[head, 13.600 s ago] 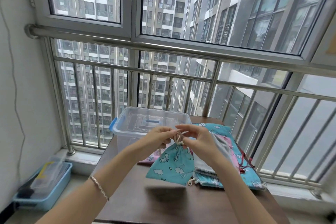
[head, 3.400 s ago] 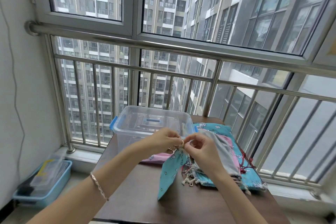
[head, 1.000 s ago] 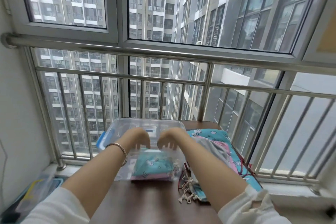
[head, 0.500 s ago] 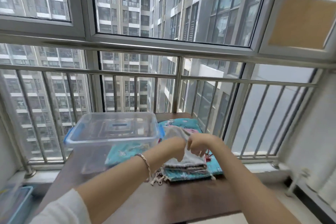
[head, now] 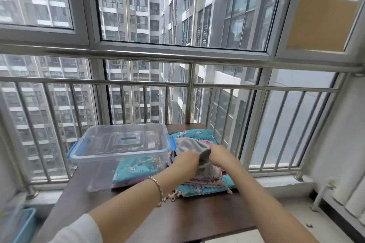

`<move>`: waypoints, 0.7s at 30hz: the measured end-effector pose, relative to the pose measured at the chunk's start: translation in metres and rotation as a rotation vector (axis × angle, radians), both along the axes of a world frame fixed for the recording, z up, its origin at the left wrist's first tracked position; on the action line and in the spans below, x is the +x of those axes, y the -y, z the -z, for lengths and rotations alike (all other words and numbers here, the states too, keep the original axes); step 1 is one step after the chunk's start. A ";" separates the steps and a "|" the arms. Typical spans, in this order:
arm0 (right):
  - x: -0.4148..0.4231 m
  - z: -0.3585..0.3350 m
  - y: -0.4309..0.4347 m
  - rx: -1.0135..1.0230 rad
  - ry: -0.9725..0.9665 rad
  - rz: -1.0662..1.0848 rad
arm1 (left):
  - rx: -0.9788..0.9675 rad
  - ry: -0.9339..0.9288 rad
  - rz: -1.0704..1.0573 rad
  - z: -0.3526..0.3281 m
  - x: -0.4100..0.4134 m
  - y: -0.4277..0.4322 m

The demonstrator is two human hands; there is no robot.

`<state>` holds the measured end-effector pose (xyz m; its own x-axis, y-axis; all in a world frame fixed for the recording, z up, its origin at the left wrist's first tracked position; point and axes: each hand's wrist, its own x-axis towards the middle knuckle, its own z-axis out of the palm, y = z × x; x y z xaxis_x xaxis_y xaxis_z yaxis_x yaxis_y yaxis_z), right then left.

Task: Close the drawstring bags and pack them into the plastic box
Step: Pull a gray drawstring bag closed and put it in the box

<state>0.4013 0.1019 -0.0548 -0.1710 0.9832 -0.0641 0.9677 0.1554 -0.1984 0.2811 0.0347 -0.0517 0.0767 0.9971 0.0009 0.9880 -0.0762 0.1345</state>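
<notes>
Where the hands meet: left hand [head: 186,161] and right hand [head: 219,157] are close together, both curled onto the grey bag [head: 189,146] and bunching its near end (fingertips hidden under the knuckles).
Grey bag: on top of the stack, just right of the box; near end raised, far end draped over the pile.
Handling, judged: light, limp cloth that will sag wherever unsupported; neither fragile nor slippery.
Where to hold: the gathered mouth, one hand pinching the hem channel while the other draws the cord (cord not clearly seen here); carry by the cinched neck.
Stack of bags [head: 199,187]: turquoise and pink ones lie flat beneath; cord ends [head: 173,196] trail onto the table [head: 197,219].
Plastic box [head: 118,156]: clear, top open, on the table's left; a turquoise bag [head: 134,169] already lies inside.
Risk: loose cords may snag neighbouring bags when the grey one lifts.
</notes>
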 end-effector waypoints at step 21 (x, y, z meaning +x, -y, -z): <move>-0.006 -0.111 0.037 0.748 -0.810 -0.216 | 0.352 0.898 0.093 -0.084 -0.061 0.022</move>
<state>0.3948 0.0645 0.0558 -0.0658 0.6723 0.7373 0.5343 0.6478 -0.5430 0.2200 0.0124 0.0321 -0.0198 0.9187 0.3945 0.5164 -0.3285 0.7909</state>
